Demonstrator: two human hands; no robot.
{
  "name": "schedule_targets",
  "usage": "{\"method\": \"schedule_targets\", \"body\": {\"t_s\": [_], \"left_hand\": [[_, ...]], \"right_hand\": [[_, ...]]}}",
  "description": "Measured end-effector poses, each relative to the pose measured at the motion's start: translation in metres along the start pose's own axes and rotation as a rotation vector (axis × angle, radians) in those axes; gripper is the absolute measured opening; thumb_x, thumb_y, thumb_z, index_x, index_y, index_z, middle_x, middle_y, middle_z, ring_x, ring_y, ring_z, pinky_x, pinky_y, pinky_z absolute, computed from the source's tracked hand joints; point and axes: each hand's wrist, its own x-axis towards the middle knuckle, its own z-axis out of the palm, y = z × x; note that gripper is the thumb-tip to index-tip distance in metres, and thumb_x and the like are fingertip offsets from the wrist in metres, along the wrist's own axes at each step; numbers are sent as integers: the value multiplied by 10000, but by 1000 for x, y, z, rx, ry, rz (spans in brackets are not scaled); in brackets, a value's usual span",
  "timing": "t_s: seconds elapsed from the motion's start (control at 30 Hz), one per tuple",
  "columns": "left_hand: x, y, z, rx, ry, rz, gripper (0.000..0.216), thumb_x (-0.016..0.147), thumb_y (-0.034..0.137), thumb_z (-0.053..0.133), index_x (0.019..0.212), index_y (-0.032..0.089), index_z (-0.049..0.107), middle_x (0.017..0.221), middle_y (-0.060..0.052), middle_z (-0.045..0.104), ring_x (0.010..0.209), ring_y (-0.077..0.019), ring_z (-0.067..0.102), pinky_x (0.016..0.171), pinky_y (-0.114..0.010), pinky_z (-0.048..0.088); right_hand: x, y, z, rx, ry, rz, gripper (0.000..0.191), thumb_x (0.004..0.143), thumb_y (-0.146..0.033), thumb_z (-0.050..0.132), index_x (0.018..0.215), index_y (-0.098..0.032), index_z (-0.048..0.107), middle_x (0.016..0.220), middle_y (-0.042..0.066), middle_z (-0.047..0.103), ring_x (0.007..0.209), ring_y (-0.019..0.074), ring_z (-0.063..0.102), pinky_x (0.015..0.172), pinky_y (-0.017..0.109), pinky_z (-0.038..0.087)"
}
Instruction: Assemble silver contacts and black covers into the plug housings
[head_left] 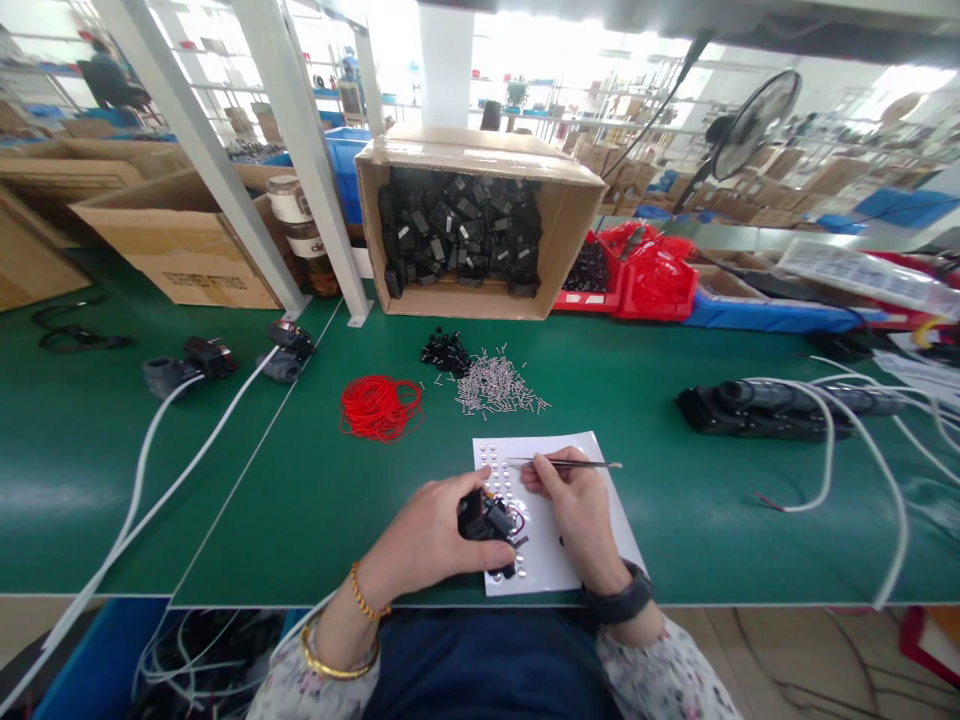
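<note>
My left hand (439, 530) is closed around a small black device (480, 520) with its inside showing, wires and a motor-like part among them. Between the fingers of my right hand (574, 505) is a pair of tweezers (577, 463), lying nearly level with the tip toward the left. Both hands are over a white sheet (555, 570) that carries rows of small round shiny pieces (489, 452). The tweezer tip is close to these pieces; whether it grips one is too small to tell.
Beyond the sheet lie a heap of screws (495, 385), small black parts (444, 350) and a bundle of red rings (381, 407). A carton (480, 309) of black housings stands behind them. Cabled grey-black units (281, 355) sit left; a black assembly (765, 408) with white cables lies right.
</note>
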Motion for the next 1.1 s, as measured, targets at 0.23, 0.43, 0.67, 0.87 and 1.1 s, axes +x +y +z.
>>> {"method": "schedule_targets", "body": {"t_s": [0.23,0.43,0.67,0.87,1.1], "left_hand": [[-4,-3,-4,-116,70,18,515,664,403,749,1106,207,571,851,-6,653,762,-216,595,703,-332,474],[-12,-7,-5,-261,426,0,664,636,311,800,1194,245,447,1193,-52,572,1121,-265,532,988,-410,408],[-1,-9,17,-566,497,133,677,709,207,755,1261,276,368,1364,-42,454,1258,-231,445,1085,-392,357],[4,-8,28,-516,485,96,729,632,118,802,1238,262,424,1306,-42,525,1203,-228,503,1060,-392,388],[5,-6,27,-465,487,75,785,596,63,811,1250,280,435,1280,-5,561,1186,-209,520,1055,-356,392]], "right_hand": [[0,-6,-1,34,18,26,363,677,-454,779,785,-182,564,641,46,699,591,196,680,575,299,559],[-1,-4,-8,141,-34,65,358,656,-413,808,790,-159,594,701,81,725,642,202,700,583,271,574],[-12,-27,-14,496,-60,222,327,652,-338,832,833,-187,606,869,93,743,795,226,717,626,232,596],[-29,-48,4,647,-185,293,212,679,-297,816,730,-196,636,815,71,743,822,174,696,791,251,557],[-31,-46,16,527,-119,210,238,649,-331,828,728,-204,643,816,55,741,769,159,658,842,284,496]]}}
